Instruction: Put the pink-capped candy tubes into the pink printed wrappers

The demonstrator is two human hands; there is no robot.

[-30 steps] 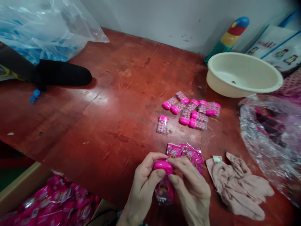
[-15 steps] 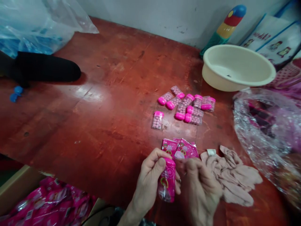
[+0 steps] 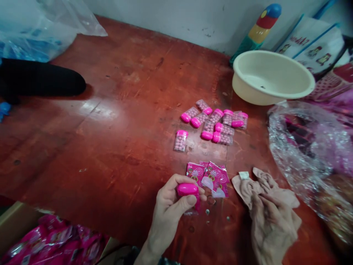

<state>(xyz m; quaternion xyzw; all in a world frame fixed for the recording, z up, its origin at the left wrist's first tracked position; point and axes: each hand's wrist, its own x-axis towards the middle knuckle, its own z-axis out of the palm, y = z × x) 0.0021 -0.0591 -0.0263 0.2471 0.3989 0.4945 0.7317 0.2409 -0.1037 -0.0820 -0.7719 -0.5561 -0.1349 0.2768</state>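
Note:
My left hand (image 3: 168,206) is closed around a small candy container (image 3: 188,190) with a pink cap, which points up toward me; its body is mostly behind my thumb and fingers. My right hand (image 3: 273,224) is on a crumpled beige cloth (image 3: 284,195), fingertips pinched together on its fabric. Just beyond my left hand lie several printed pink wrapper sleeves (image 3: 215,176), overlapping. Farther off, a single clear candy container (image 3: 181,141) with pink balls and a pink cap stands apart from a loose group of similar candy containers (image 3: 224,129).
A cream basin (image 3: 237,82) stands at the back right, beside a crinkled clear plastic bag (image 3: 281,147). At lower left, a cardboard box (image 3: 16,221) holds shiny pink packets (image 3: 55,239). A black-sleeved arm (image 3: 44,77) rests on the red table (image 3: 110,154) at the left.
My right hand has moved right, away from the candy container and onto the cloth. My left hand has tilted the container so its cap faces me. The view has shifted slightly.

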